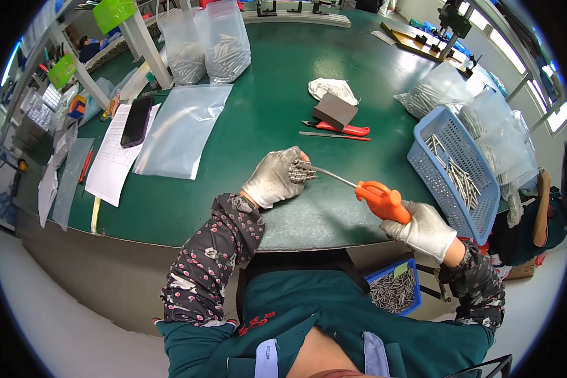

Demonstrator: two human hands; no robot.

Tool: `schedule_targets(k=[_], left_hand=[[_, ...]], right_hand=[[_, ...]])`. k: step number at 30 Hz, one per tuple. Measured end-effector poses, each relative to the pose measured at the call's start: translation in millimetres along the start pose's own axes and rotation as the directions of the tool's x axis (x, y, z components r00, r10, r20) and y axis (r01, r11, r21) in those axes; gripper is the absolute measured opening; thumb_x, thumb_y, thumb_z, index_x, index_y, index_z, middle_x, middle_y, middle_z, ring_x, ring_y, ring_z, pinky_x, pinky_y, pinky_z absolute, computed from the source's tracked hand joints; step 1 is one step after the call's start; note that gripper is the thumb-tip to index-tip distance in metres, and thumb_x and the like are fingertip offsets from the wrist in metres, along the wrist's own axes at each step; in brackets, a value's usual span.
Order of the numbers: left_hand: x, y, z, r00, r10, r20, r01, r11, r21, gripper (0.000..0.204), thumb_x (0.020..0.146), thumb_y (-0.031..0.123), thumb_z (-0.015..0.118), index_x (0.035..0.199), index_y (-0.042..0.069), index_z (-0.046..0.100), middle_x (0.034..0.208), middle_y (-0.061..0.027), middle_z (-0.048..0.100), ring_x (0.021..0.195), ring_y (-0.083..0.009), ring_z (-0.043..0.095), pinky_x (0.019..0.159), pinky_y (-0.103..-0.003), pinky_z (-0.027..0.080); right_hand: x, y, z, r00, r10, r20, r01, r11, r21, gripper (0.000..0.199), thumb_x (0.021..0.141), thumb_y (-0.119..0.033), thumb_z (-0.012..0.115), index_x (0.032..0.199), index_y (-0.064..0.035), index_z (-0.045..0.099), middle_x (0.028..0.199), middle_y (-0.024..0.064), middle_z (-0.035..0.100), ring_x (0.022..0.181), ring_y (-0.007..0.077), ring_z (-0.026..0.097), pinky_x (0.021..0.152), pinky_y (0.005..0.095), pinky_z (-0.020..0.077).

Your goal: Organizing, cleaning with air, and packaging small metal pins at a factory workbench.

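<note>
My gloved left hand (274, 177) is closed around a bundle of small metal rods (302, 171), their ends pointing right. In my gloved right hand (422, 230) is an orange air blow gun (382, 200). Its long thin metal nozzle reaches left, and the tip is at the rod ends; whether it touches them I cannot tell. Both hands are above the near edge of the green table (277, 120). Beyond them lie a red-handled utility knife (353, 130), a thin file with a red handle (337, 135), a brown block (336, 111) and a white cloth (327, 88).
A blue basket (444, 170) with loose rods stands at the right, beside bags of rods (438, 91). Below the table edge is a blue bin (394, 288) of rods. Left are a plastic bag (183, 129), phone (137, 121) and papers (110, 170). Another person (542, 220) is far right.
</note>
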State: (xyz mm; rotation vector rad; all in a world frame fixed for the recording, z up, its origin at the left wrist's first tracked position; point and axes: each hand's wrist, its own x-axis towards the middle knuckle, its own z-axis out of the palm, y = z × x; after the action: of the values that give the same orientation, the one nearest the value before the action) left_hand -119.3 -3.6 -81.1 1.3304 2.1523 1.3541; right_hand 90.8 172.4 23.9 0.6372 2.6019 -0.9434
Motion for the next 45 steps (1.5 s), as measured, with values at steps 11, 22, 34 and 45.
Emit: schedule_targets(k=[11,22,34,45], left_hand=[[1.0,2.1,-1.6,1.000,0.010,0.002,-0.010,1.000,-0.020,0.028,0.061,0.000,0.066,0.086,0.001,0.052,0.073,-0.0058,0.057,0.066,-0.0149,0.057,0.062,-0.026,0.047],[1.0,3.4,-1.2,1.000,0.006,-0.014,-0.006,1.000,-0.011,0.028,0.061,0.004,0.065,0.086,0.001,0.053,0.073,-0.0095,0.062,0.069,-0.0213,0.062,0.064,-0.029,0.048],[1.4,2.8,-0.9,1.000,0.001,-0.025,-0.001,1.000,-0.005,0.025,0.062,0.004,0.065,0.083,0.002,0.053,0.071,-0.0094,0.061,0.067,-0.0221,0.061,0.061,-0.029,0.048],[0.1,3.6,-1.8,1.000,-0.019,0.009,0.019,0.999,-0.041,0.027,0.062,0.001,0.065,0.085,0.002,0.051,0.072,-0.0027,0.055,0.064,-0.0104,0.052,0.058,-0.023,0.044]], right_hand=[[-1.8,12.7,3.7,1.000,0.017,-0.024,-0.015,0.998,0.069,0.049,0.073,-0.043,0.063,0.099,-0.0007,0.061,0.074,0.0199,0.062,0.072,0.0327,0.062,0.067,0.0372,0.0468],[-8.8,26.9,1.0,0.999,0.034,-0.029,-0.031,0.992,0.124,0.047,0.073,-0.041,0.063,0.097,-0.0013,0.061,0.066,0.0152,0.060,0.065,0.0287,0.060,0.063,0.0357,0.0456],[-7.4,28.2,7.3,1.000,0.028,-0.014,-0.026,0.991,0.133,0.049,0.072,-0.042,0.064,0.098,-0.0003,0.060,0.072,0.0165,0.062,0.071,0.0289,0.062,0.066,0.0354,0.0463],[-6.1,22.6,6.5,0.999,0.003,0.046,-0.009,0.991,0.135,0.048,0.071,-0.042,0.064,0.096,-0.0012,0.061,0.069,0.0173,0.061,0.069,0.0312,0.061,0.064,0.0371,0.0462]])
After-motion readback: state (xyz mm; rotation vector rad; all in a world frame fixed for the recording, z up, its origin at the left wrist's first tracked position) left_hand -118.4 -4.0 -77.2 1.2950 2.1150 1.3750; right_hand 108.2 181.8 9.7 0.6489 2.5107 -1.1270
